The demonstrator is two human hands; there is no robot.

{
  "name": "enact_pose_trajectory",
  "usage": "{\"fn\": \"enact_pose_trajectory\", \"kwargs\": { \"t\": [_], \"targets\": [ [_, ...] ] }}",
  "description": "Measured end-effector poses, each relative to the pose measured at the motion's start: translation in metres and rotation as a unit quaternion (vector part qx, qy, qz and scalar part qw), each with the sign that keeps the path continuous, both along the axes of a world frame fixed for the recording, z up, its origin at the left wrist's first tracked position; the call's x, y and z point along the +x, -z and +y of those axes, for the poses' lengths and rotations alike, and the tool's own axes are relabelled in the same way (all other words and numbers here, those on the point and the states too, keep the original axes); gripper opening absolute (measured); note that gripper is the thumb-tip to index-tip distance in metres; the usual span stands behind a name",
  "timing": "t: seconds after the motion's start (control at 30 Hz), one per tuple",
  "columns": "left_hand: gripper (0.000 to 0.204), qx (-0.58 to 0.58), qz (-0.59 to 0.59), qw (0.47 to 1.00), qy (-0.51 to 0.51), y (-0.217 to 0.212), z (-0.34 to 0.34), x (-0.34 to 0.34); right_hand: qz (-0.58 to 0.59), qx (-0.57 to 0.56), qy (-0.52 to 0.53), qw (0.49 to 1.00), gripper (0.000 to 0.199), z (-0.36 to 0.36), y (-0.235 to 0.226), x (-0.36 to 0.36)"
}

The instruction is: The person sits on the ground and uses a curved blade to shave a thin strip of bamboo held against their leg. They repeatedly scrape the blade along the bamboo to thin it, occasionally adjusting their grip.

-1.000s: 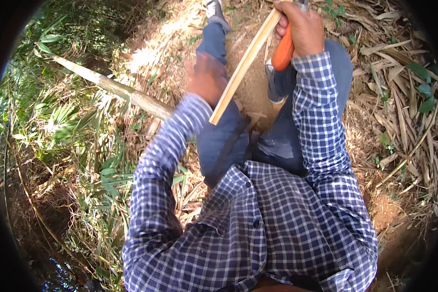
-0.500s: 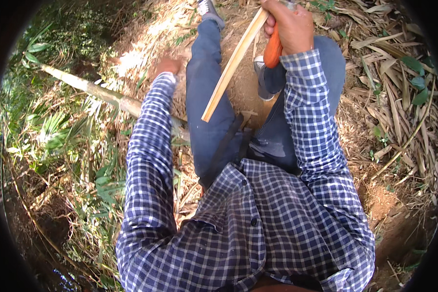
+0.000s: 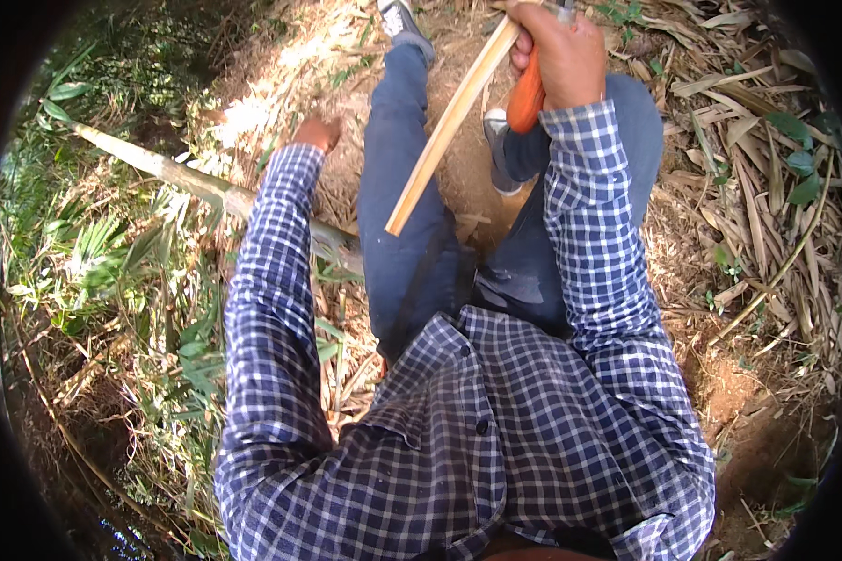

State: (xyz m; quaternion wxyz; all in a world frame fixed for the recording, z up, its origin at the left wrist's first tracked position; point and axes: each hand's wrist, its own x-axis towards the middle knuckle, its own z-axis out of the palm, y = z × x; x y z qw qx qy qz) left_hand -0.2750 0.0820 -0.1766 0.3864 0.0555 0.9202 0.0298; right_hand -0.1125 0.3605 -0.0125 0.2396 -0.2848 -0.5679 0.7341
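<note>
My right hand (image 3: 571,56), up near the top edge, is closed around a tool with an orange handle (image 3: 527,96). A bit of grey metal shows above the fist; the rest of the tool is cut off by the frame. The same hand grips a pale split strip of bamboo or wood (image 3: 449,131), which slants down to the left across my thigh. Off to the left, my left hand (image 3: 316,134) hovers over the litter beyond a bamboo pole, beside my stretched leg. Its fingers are turned away and too unclear to read, and nothing is visible in it.
A long bamboo pole (image 3: 192,182) lies from the upper left toward my left leg (image 3: 398,196). Green plants (image 3: 98,248) crowd the left side. Dry leaves (image 3: 753,178) cover the ground at right. My right leg (image 3: 636,140) is bent under the right arm.
My left hand has shifted slightly left and down, and is less blurred. My right hand, with the strip and the orange-handled tool, has stayed nearly still.
</note>
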Motion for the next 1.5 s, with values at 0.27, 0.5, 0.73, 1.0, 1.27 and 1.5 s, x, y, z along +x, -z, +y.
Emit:
{"fn": "enact_pose_trajectory", "kwargs": {
  "t": [0.27,0.5,0.73,1.0,1.27,1.5],
  "targets": [
    [0.049,0.255,-0.251,0.846,0.397,-0.030,0.078,0.162,-0.001,-0.028,-0.004,1.000,0.017,-0.006,0.002,0.003],
    [0.044,0.376,-0.148,0.914,0.028,-0.032,0.052,0.220,-0.033,0.018,-0.004,0.999,0.016,-0.012,-0.006,-0.005],
    [0.064,0.631,-0.079,0.761,-0.133,-0.083,0.072,0.216,0.059,-0.059,-0.048,0.995,0.016,-0.018,0.006,-0.007],
    [0.066,0.702,0.162,0.688,-0.092,-0.128,0.104,0.198,0.099,-0.068,0.011,0.993,0.021,-0.028,-0.011,-0.006],
    [0.050,0.810,0.135,0.538,-0.191,-0.187,0.110,0.185,0.121,-0.137,-0.077,0.980,0.018,-0.043,-0.036,0.048],
    [0.041,0.859,0.057,0.461,-0.214,-0.211,0.058,0.121,0.035,-0.086,-0.113,0.989,0.016,-0.015,-0.045,0.155]
  ]
}}
